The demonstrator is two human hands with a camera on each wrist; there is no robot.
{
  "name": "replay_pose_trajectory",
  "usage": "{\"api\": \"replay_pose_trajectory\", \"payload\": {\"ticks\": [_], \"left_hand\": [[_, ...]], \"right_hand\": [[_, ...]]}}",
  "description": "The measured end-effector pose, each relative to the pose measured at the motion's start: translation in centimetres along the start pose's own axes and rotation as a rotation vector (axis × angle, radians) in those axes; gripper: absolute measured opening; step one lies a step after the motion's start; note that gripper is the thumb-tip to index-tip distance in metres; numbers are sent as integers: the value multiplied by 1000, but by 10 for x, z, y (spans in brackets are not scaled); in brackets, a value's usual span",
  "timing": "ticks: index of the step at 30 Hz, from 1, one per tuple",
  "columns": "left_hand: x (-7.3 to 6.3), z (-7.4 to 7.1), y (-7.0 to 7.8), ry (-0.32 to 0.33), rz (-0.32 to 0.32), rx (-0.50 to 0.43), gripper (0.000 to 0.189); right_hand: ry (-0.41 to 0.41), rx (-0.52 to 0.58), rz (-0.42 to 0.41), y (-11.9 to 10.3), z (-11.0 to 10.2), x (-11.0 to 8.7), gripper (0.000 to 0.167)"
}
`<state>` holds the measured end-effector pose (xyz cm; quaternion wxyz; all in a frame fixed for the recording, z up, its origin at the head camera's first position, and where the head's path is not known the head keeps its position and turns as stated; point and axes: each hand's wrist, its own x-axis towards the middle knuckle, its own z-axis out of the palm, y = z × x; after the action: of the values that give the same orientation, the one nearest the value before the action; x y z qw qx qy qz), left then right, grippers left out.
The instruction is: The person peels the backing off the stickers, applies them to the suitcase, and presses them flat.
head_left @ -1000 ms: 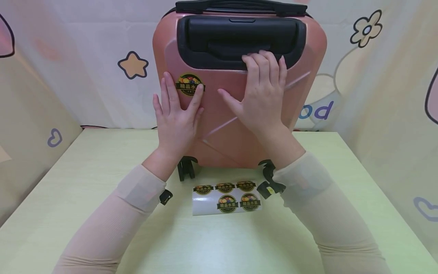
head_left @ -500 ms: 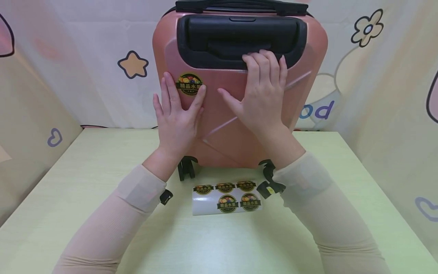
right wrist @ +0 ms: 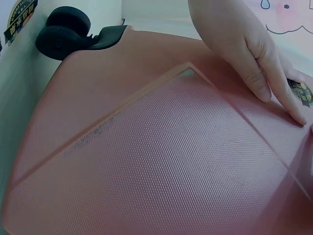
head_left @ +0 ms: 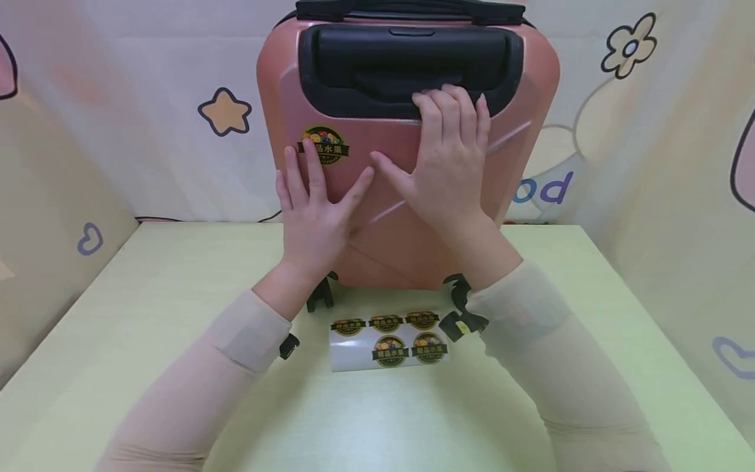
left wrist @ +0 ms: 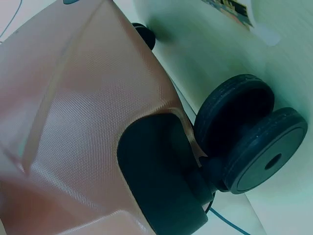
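Observation:
A pink hard-shell suitcase [head_left: 389, 255] stands upright on the table in the head view. A round black fruit sticker [head_left: 335, 149] is on its upper left front. My left hand [head_left: 315, 226] lies against the shell with fingers spread, one fingertip over the sticker's left part. In the right wrist view this left hand [right wrist: 239, 46] has its thumb and a finger against the shell beside the sticker [right wrist: 303, 93]. My right hand [head_left: 451, 157] rests on the suitcase, its bent fingertips at the lower edge of the black handle recess [head_left: 366, 98] and its thumb stretched out left.
A white sheet [head_left: 348, 357] with several matching stickers lies on the table [head_left: 383, 419] before the suitcase. Black wheels [left wrist: 264, 152] stick out at the suitcase's bottom. A patterned curtain [head_left: 153, 131] hangs behind.
My left hand has shifted right and slightly down, its fingertip now over the sticker's left part and its thumb off the right end. The right hand stays in place on the suitcase.

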<state>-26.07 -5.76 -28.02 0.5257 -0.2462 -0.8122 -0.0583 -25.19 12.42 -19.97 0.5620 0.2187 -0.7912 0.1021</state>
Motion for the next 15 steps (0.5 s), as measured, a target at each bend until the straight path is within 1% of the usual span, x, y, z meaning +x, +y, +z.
{"api": "replay_pose_trajectory", "payload": {"ticks": [2,5,7,9,11,13,15], "left_hand": [[-1,-1,-1,1,-10,5,103],[-1,-1,-1,-4,-8,-1,106],[-1,-2,0,-13,-4,-10,103],[-2,-1,1,-25,0,-25,95],[-4,-1,2,-46,4,-39,83],[-6,-1,2,-77,13,-53,70],[-9,-1,2,-105,18,-61,63]], "right_hand": [[-4,2,-1,-1,0,1,69],[-5,-5,4,-2,0,1,69],[-3,-8,7,-2,-1,1,69],[0,-4,7,-2,-1,0,68],[2,1,7,-2,0,1,68],[3,3,7,-2,0,0,68],[-1,3,10,-2,1,0,68]]}}
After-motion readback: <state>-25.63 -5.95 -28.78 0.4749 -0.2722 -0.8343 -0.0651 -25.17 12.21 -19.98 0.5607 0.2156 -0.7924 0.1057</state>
